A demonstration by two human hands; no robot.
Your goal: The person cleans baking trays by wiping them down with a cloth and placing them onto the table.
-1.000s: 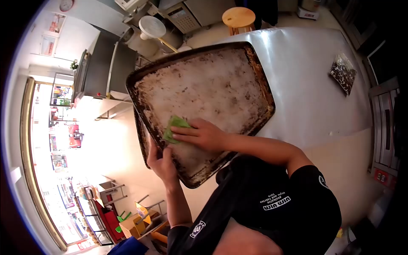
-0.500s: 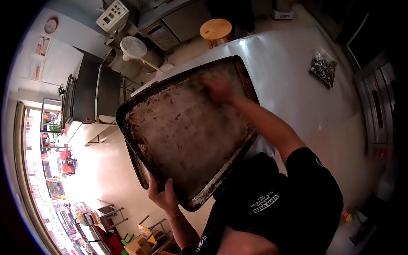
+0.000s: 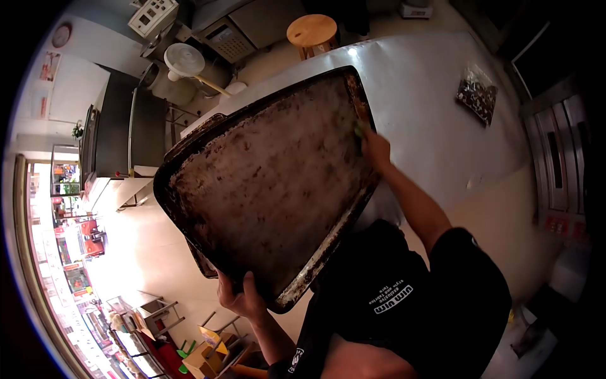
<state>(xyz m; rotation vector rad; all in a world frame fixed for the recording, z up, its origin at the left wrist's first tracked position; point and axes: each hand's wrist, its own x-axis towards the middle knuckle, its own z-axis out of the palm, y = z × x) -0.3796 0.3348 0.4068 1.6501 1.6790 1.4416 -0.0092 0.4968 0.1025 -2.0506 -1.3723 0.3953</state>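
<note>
A large, worn baking tray (image 3: 271,177), stained brown with a blackened rim, is held tilted in front of me. Beneath it, the edge of a second tray (image 3: 201,260) sticks out at the lower left. My left hand (image 3: 242,298) grips the near-left corner, its thumb over the rim and its other fingers partly hidden underneath. At the tray's right rim, my right hand (image 3: 377,151) is closed around a small green scouring pad (image 3: 360,131), mostly covered by the fingers and blurred.
Under the tray's far side lies a shiny metal table (image 3: 429,101) with a clear bag of dark bits (image 3: 478,98) on it. Beyond stand a round wooden stool (image 3: 312,30) and a pot with a white lid (image 3: 184,60). Oven doors (image 3: 558,151) are at the right.
My right hand has moved with the scouring pad from the tray's upper middle to its right rim. The tray has shifted slightly left and up in view; my left hand keeps its grip.
</note>
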